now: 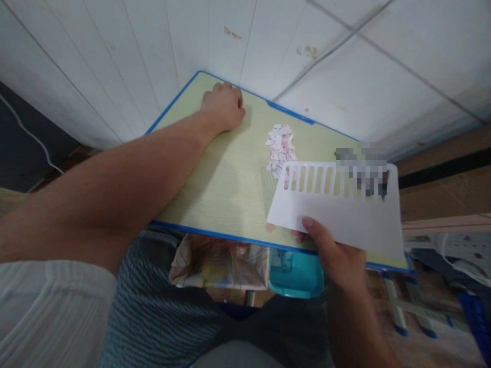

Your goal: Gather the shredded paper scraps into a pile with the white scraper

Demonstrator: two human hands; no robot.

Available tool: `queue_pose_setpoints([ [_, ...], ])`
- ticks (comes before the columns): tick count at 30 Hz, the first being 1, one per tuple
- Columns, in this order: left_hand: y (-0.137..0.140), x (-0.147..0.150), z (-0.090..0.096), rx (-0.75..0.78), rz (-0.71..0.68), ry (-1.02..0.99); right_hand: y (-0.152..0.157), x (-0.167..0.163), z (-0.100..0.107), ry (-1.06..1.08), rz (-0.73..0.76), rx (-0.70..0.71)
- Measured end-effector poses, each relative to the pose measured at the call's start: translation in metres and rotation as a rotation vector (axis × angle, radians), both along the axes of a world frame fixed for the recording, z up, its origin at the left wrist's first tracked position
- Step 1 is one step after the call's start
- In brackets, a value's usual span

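Note:
My right hand (337,255) grips the lower edge of a white slotted plastic panel (341,217), thumb on top and fingers underneath. The panel has a row of long narrow slots along its far side and is held tilted above the right part of the table. Beside its left corner lies a heap of small white and pinkish paper pieces (281,145), partly seen through the slots. My left hand (223,106) rests on the table near the far edge, its fingers curled in; whatever is inside them, if anything, is hidden.
The small table (230,189) has a pale yellow top with blue edging and stands against a white wall (192,46). Below its near edge are a patterned box (218,260) and a turquoise plastic container (297,276). A blurred patch covers something behind the panel.

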State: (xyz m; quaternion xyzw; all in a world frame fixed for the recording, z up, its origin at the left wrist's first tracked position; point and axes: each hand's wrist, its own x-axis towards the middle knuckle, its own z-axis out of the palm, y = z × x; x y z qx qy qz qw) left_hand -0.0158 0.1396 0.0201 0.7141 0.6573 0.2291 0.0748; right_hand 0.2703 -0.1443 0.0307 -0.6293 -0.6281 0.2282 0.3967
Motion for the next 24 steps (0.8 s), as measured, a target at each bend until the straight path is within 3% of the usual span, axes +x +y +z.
queue_pose_setpoints([
  [7,0.001,0.0,0.0,0.007,-0.005,0.026,-0.01,0.005,-0.01,0.112,-0.23,0.045],
  [11,0.003,-0.002,-0.002,0.004,-0.026,-0.032,-0.019,0.008,-0.014,0.136,-0.196,-0.056],
  [18,0.001,-0.001,0.0,-0.012,-0.012,-0.014,-0.025,0.009,-0.016,0.091,-0.133,-0.068],
  [24,0.001,-0.001,0.0,-0.012,-0.016,-0.06,-0.023,0.006,-0.023,0.364,-0.308,0.053],
])
